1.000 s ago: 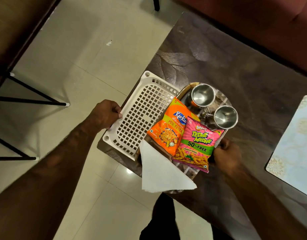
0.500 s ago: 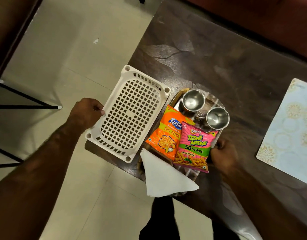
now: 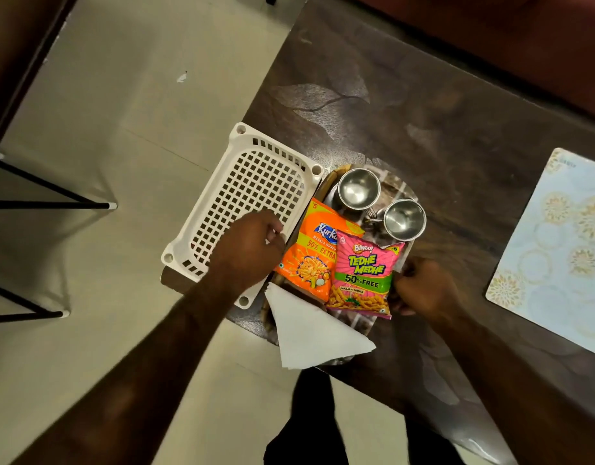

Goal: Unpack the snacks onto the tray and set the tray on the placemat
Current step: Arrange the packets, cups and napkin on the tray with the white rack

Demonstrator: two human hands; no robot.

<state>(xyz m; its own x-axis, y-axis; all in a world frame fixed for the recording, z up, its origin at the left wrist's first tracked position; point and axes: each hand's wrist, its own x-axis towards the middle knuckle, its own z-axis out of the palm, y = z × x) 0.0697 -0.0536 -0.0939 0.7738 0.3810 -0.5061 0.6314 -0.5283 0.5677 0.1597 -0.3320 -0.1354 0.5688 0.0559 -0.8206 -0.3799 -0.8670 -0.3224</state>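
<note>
Pale floor tiles (image 3: 148,105) fill the left of the view, and a dark wood-grain tabletop (image 3: 440,135) fills the right. At the tabletop's left edge lies a white plastic basket (image 3: 252,182), latticed, with nothing inside it and one corner hanging past the edge. Just beside it, touching along one side, is the tray (image 3: 398,182), near the tabletop's near-left corner. On the tray are two steel cups (image 3: 358,189), side by side at its far end, and two snack packets: an orange Kurkure packet (image 3: 311,260) partly under a pink Tedhe Medhe packet (image 3: 364,280). One folded white napkin (image 3: 312,333) overhangs the tray's near end. The left hand (image 3: 247,250) lies over the basket's near side, fingers curled at the tray's left rim; whether it grips anything cannot be told. The right hand (image 3: 423,290) is closed around the tray's right rim. One pale floral placemat (image 3: 557,250) lies at the tabletop's right edge, well apart from the tray.
</note>
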